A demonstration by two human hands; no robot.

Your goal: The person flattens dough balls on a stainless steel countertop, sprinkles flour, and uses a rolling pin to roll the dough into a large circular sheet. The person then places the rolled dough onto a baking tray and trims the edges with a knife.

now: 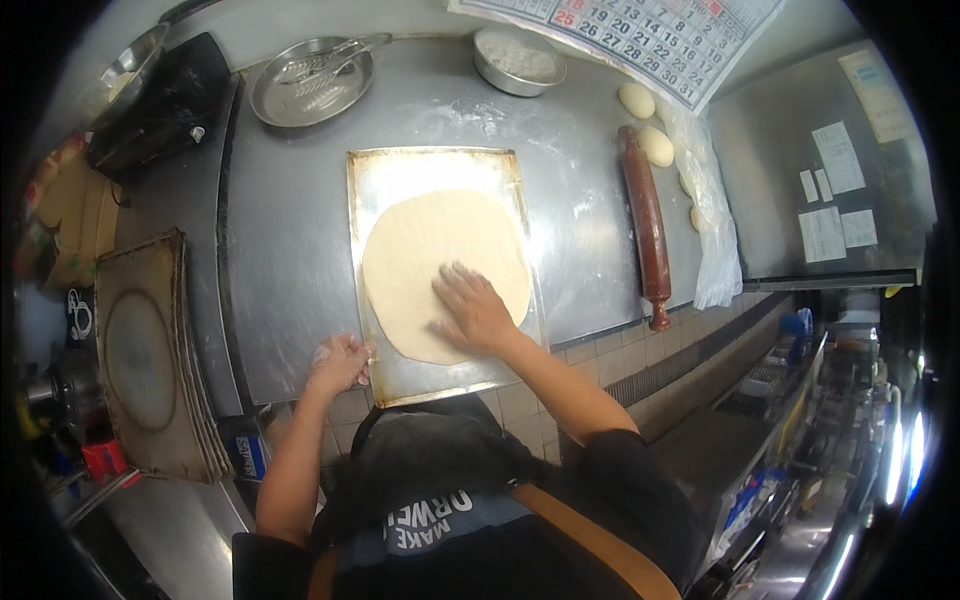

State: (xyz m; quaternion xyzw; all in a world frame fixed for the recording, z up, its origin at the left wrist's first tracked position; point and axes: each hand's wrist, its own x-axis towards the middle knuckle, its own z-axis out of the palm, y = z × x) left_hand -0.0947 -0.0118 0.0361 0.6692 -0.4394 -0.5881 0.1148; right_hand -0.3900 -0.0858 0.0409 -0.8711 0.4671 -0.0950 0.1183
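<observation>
A flattened round of dough (427, 247) lies on a rectangular metal baking sheet (439, 166), whose near end reaches past the counter's front edge. My right hand (471, 311) rests palm down on the dough's lower right part, fingers apart, holding nothing. At the sheet's left edge is my left hand (342, 363), with flour on its skin and its fingers curled by the rim; whether they grip the rim is not clear. To the right lies a brown wooden rolling pin (646, 225), beside dough balls (655, 146) partly under a clear plastic sheet (709, 225).
On the steel counter's (292, 247) far side stand a round metal pan (311, 94) with tongs and a round tin (519, 64) of flour. Stained baking sheets (142, 360) are stacked at left. A calendar (645, 41) hangs at the back.
</observation>
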